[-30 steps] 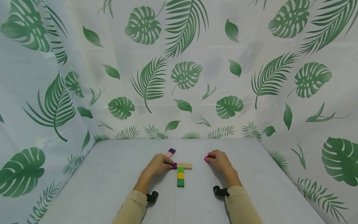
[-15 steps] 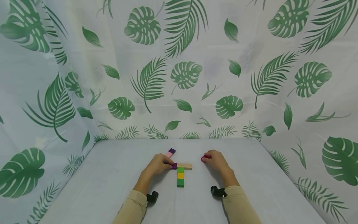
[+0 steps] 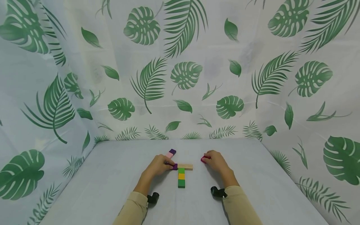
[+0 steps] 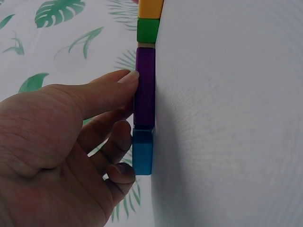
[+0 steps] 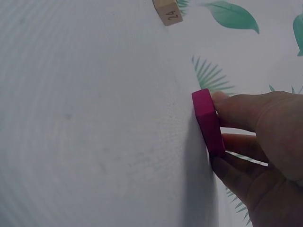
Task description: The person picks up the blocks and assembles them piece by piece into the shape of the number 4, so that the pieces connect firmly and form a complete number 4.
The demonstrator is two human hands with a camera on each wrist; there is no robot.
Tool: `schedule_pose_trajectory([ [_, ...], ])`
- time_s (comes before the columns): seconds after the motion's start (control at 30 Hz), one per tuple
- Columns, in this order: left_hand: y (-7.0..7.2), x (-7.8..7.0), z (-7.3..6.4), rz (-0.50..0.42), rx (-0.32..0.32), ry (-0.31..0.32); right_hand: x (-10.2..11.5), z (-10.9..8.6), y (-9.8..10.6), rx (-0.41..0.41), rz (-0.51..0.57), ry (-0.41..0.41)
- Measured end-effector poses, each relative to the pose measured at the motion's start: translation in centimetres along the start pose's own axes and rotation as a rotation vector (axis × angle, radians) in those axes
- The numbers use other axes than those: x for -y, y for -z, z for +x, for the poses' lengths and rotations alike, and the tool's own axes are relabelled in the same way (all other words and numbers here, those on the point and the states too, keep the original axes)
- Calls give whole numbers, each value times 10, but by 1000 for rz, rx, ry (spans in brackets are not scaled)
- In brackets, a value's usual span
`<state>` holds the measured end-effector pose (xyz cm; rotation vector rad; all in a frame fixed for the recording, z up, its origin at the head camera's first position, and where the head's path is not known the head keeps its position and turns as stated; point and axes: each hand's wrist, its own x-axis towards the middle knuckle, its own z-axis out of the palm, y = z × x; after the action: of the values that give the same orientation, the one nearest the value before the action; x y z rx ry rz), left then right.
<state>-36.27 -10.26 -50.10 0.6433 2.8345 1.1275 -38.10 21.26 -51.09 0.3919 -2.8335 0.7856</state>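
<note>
In the head view my left hand [image 3: 158,165] is over the left end of a row of toy blocks. Its thumb and fingers hold a purple block [image 4: 145,87], seen in the left wrist view with a blue block [image 4: 143,153] right at its near end. A plain wooden block [image 3: 186,167] continues the row to the right. My right hand [image 3: 217,160] pinches a magenta block [image 5: 208,120] between thumb and fingers, low over the table, to the right of that wooden block and apart from it.
A column of a light green block [image 3: 181,170], a yellow block [image 3: 181,176] and a darker green block [image 3: 181,183] runs from the wooden block toward me. Beyond my left hand lie a pink block [image 3: 169,155] and a dark purple block [image 3: 172,151], slanted. Leaf-patterned cloth [image 3: 185,125] bounds the white table.
My right hand has moved a little to the left with the magenta block, closer to the wooden block. The left hand has stayed in place on the purple block.
</note>
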Motion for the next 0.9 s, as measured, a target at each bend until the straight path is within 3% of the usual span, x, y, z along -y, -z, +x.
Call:
schedule_pose_trajectory([
  [0.9,0,0,-1,-4,-4,-21,5,-1,-2,18,7,-1],
])
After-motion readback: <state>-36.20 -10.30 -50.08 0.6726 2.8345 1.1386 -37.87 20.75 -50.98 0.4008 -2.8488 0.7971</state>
